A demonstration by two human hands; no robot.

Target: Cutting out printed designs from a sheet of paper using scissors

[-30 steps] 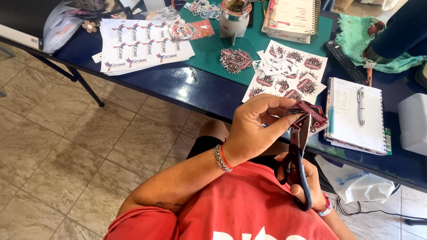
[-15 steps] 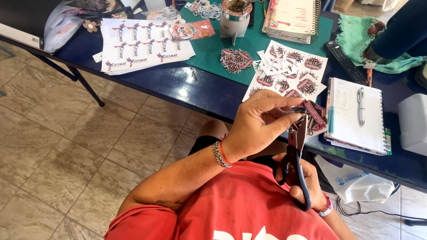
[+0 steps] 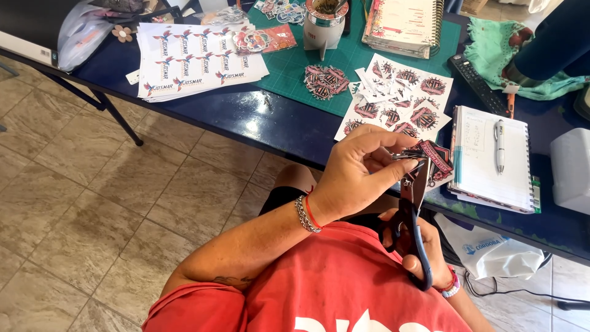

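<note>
My left hand point(image 3: 359, 175) pinches a small pink-and-black printed sticker point(image 3: 434, 158) in front of my chest, just off the table's near edge. My right hand point(image 3: 424, 252) grips the dark handles of a pair of scissors point(image 3: 413, 206), whose blades point up into the sticker. A chain bracelet and a red string sit on my left wrist. The scissor tips are partly hidden behind my left fingers.
The dark blue table point(image 3: 258, 120) carries a green cutting mat point(image 3: 295, 64), white sticker sheets point(image 3: 190, 61), a pile of cut stickers point(image 3: 326, 81), a half-cut sheet point(image 3: 399, 101), a metal cup point(image 3: 324, 27), spiral notebooks point(image 3: 491, 157), a remote point(image 3: 476, 83) and another person's sleeve point(image 3: 553, 43). Tiled floor lies left.
The sticker has turned slightly in my left fingers and the scissors have shifted a little along its edge. Both hands stay in the same place.
</note>
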